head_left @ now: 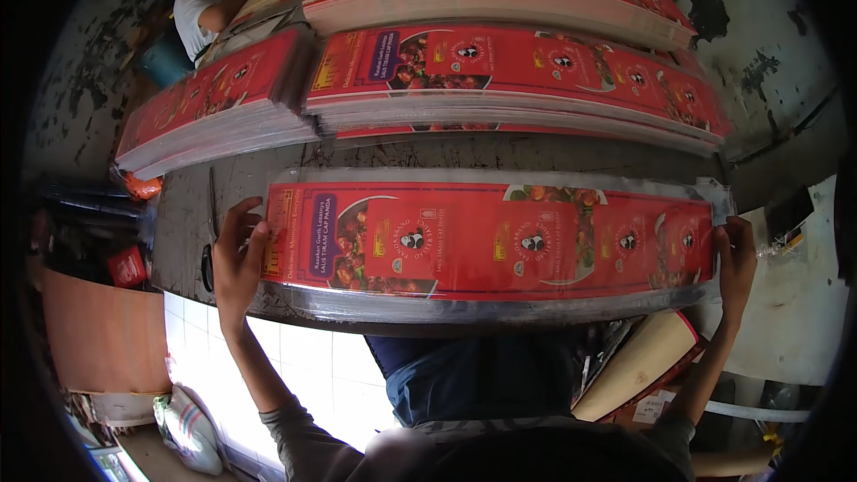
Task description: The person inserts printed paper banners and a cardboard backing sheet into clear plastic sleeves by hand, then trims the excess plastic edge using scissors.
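A long red printed banner sheet [473, 245] with panda logos and food pictures lies on a stack with clear plastic edges, near the front of the table. My left hand [237, 254] is at the stack's left end, thumb along the edge and fingers curled. At the right end, my right hand [736, 259] has its fingers bent round the edge. Both hands hold the stack between them; how tightly is not visible. Black-handled scissors [208, 268] lie beside my left hand, partly hidden by it.
Behind are a long stack of similar sheets [527, 62], another farther back [500, 0] and a shorter stack [214, 94] at left. A co-worker in a white shirt [203, 7] is at the far left. A cardboard roll [638, 366] leans below the table's right side.
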A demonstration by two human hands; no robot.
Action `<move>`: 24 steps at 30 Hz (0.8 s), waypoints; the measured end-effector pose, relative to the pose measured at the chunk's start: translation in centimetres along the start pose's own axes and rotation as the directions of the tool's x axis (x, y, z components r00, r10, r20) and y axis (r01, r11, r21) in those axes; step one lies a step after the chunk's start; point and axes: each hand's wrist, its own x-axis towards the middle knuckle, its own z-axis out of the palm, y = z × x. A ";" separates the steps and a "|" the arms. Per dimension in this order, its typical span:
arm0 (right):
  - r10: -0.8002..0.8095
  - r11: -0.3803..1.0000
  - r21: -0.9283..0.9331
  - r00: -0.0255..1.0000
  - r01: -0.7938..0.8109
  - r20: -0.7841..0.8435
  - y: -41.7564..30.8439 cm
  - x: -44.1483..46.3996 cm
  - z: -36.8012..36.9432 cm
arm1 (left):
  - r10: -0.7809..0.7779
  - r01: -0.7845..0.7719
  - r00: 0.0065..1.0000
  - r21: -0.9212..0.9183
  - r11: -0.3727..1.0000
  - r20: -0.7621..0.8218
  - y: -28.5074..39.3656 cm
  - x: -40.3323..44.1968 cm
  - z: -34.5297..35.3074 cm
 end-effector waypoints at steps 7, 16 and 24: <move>0.200 0.960 0.158 0.960 -0.232 0.195 -1.2 0.3 -0.9 | -0.230 0.275 0.961 -0.463 0.843 0.152 -0.2 -2.1 -0.2; 0.143 0.700 0.602 0.901 -0.384 0.409 -0.5 1.3 -1.7 | -0.202 0.341 0.938 -0.848 0.406 0.280 -0.1 -3.0 -0.7; -0.038 0.529 0.799 0.932 -0.286 0.359 1.4 -0.4 -2.2 | -0.069 0.351 0.936 -0.916 0.197 0.344 -0.6 -3.4 -1.3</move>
